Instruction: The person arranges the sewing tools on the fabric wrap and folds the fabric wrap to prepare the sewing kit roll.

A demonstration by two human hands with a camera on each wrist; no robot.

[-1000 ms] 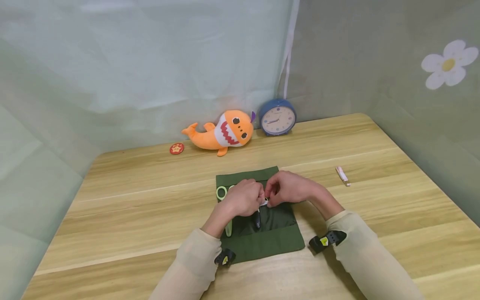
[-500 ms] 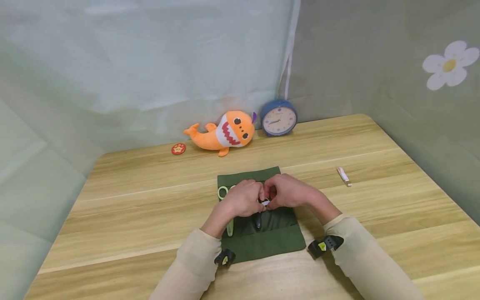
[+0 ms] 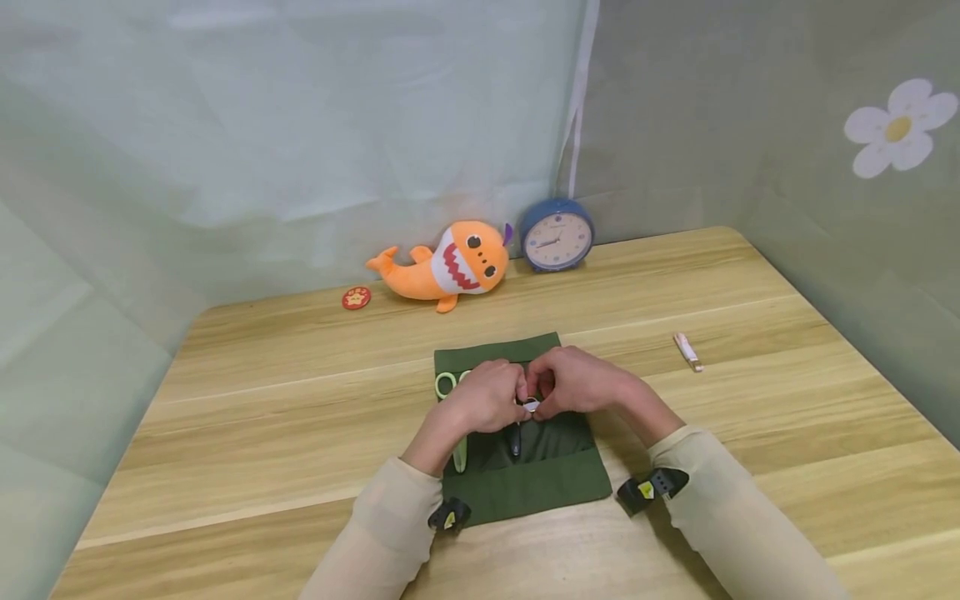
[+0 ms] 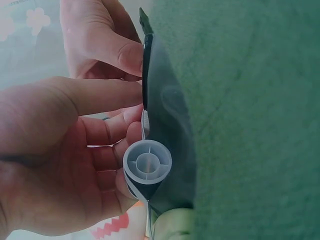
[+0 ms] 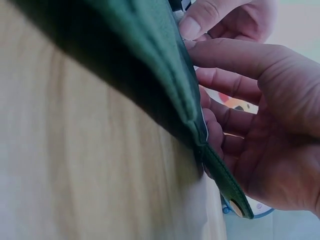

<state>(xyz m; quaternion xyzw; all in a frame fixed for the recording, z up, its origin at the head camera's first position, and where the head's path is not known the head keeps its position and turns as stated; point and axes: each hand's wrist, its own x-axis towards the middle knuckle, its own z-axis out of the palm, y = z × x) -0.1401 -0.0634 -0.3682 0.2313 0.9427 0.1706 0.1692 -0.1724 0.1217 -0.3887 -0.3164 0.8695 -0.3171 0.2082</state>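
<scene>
Green pouch [image 3: 527,483]: work looks partway done, with a pale piece [image 3: 531,406] under handling.
The pouch lies flat on the counter [image 3: 285,442], midway between the left and right edges. Scissors [image 3: 460,458] lie toward the pouch's left edge and a slim black item [image 3: 515,442] near its middle; both appear placed. The left hand [image 3: 487,398] and right hand [image 3: 581,381] meet above the pouch's middle, fingers of each pinching the pale piece; from where I stand, whether they also grip cloth is hard to tell. A round white spoked end [image 4: 147,162] shows beside the left fingers. Left to do, by my judgement: seat and release the piece; the pouch is not closed. A pink-and-white clipper [image 3: 687,352] lies off the pouch, toward the counter's right edge.
</scene>
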